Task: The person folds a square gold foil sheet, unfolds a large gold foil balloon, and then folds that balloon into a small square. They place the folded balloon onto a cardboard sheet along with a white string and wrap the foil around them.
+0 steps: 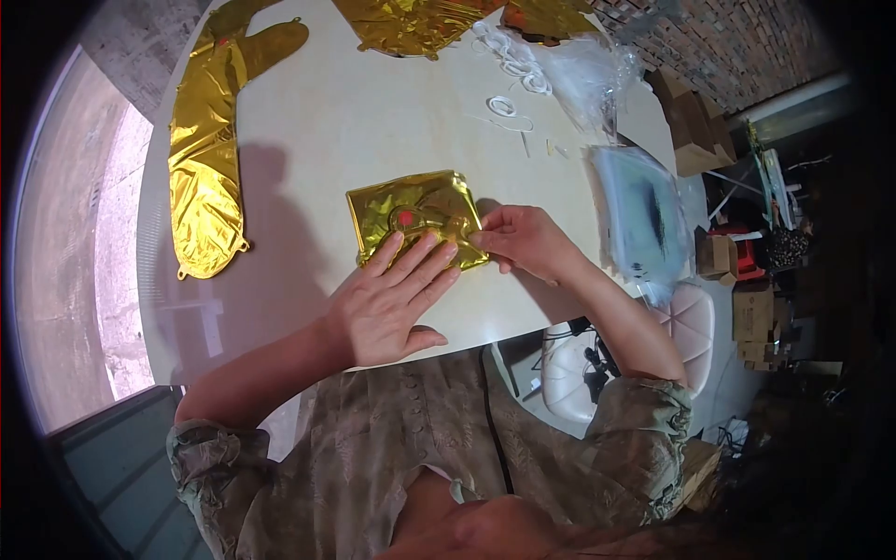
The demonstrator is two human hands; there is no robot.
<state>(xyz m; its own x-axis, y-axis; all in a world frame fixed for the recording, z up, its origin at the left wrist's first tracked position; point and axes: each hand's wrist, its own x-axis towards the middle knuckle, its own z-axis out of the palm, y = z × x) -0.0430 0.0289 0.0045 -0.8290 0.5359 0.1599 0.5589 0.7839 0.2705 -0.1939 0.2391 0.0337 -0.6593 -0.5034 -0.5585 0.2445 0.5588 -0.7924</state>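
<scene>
A folded gold foil balloon [439, 201] lies on the table near its front edge, a small red mark showing on its upper face. My left hand [385, 303] rests flat across the lower part of this packet, fingers stretched out. At the packet's right edge, my right hand [527, 241] pinches the foil between thumb and fingers. Farther left, an unfolded gold foil balloon [207, 159] with small tabs at its end is spread flat. More gold foil [406, 23] lies at the far side, partly cut off by the frame.
The pale table [308, 112] also carries coiled white string [501, 106], crumpled clear plastic [588, 79] and a stack of clear plastic bags [642, 215] on the right. A white padded chair [686, 327] stands beside the table, with cardboard boxes [754, 313] beyond it.
</scene>
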